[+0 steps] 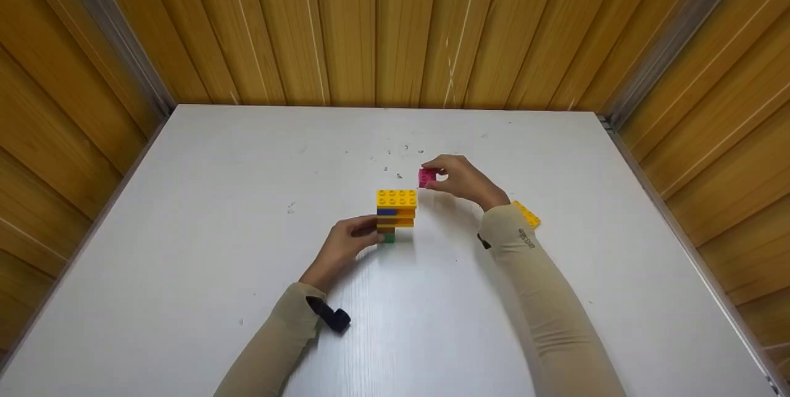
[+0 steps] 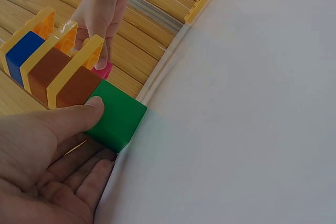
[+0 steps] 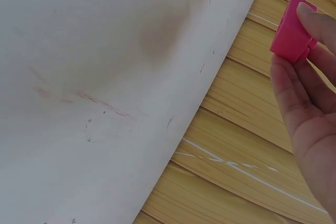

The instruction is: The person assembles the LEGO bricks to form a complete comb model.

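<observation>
A stack of toy building bricks (image 1: 396, 199) stands upright on the white table, yellow plates alternating with blue and brown bricks above a green brick (image 2: 118, 114) at the bottom. My left hand (image 1: 347, 241) grips the stack low down; its thumb presses the green brick in the left wrist view, while the far fingers are partly hidden. Beyond the stack and to its right, my right hand (image 1: 464, 179) pinches a pink brick (image 3: 294, 30) between thumb and fingers, apart from the stack and held above the table.
Another yellow plate brick (image 1: 526, 214) lies on the table (image 1: 216, 199), partly behind the right forearm. Wood-patterned panels (image 1: 345, 26) border the table at the back and sides. Small dark marks dot the table's far half.
</observation>
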`<state>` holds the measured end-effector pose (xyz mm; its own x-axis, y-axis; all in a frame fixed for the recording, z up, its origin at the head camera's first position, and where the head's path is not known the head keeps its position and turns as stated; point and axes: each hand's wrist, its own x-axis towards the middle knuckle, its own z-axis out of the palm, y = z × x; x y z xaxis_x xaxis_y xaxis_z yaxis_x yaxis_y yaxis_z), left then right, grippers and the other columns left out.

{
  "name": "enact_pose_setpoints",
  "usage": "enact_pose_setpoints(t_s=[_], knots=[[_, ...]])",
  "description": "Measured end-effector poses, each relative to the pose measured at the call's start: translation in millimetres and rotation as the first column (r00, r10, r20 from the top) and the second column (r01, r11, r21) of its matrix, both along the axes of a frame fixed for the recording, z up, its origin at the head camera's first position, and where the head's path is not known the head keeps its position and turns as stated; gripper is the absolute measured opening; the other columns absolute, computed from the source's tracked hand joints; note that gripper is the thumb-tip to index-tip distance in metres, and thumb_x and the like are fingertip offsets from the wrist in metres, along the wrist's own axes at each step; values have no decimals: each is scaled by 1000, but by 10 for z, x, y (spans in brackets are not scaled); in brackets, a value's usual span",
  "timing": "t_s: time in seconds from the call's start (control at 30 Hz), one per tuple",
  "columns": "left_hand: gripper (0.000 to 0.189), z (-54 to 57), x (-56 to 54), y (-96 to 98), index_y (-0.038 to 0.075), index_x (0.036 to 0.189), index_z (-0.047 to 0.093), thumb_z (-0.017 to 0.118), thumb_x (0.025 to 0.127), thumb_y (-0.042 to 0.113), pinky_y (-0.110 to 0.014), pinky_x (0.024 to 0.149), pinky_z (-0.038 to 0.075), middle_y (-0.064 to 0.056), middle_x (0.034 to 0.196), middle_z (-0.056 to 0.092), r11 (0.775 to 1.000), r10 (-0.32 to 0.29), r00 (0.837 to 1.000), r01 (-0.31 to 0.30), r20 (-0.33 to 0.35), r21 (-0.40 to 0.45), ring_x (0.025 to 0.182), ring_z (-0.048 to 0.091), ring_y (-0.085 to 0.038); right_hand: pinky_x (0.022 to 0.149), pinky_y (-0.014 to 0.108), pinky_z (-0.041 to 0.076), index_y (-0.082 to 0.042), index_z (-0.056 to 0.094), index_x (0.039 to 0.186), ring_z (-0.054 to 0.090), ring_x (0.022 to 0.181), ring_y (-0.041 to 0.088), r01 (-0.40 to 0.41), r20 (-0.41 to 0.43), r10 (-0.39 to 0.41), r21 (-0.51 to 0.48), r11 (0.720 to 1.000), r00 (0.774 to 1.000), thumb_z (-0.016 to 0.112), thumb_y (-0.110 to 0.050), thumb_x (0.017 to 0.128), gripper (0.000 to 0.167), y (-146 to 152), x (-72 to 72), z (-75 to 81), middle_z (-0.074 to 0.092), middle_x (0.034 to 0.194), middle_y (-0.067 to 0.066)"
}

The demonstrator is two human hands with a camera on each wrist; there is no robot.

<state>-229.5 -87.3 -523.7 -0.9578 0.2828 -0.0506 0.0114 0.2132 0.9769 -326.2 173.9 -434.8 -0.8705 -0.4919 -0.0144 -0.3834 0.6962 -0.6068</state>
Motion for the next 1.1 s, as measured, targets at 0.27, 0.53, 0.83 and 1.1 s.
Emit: enact_pose_setpoints(t_s=[0.27,0.53,0.83,1.1], knots=[[48,1,-2,7,9,132,58,72,86,18,-36,107,44,-10,131,61,1000,12,1000,-12,3,-22,123,57,-24,102,45,48,-3,60,129,59,111,28,-5,-14,4,-12,1000,1000,68,-13,89,42,-11,60,87,64,122,14],[48,17,5,7,10,132,58,72,86,19,-34,106,45,-7,130,62,1000,18,1000,-18,22,-22,122,58,-21,103,40,48,-7,61,130,58,110,23,-29,-53,27,-28,999,998,68,-20,90,42,-37,133,157,65,119,8],[48,13,7,9,11,133,58,71,87,18,-35,106,45,-6,130,62,999,23,999,-22,33,-27,122,58,-20,102,42,48,-7,61,129,58,111,23,-82,-146,69,-84,993,987,68,-21,90,42,-95,241,244,65,121,8],[47,16,2,14,12,133,58,70,87,18,-37,109,42,-5,130,63,999,20,999,-19,34,-31,123,57,-20,98,39,51,-8,62,128,60,107,20,-156,-241,127,-106,982,962,68,-25,90,42,-161,328,310,67,117,7]])
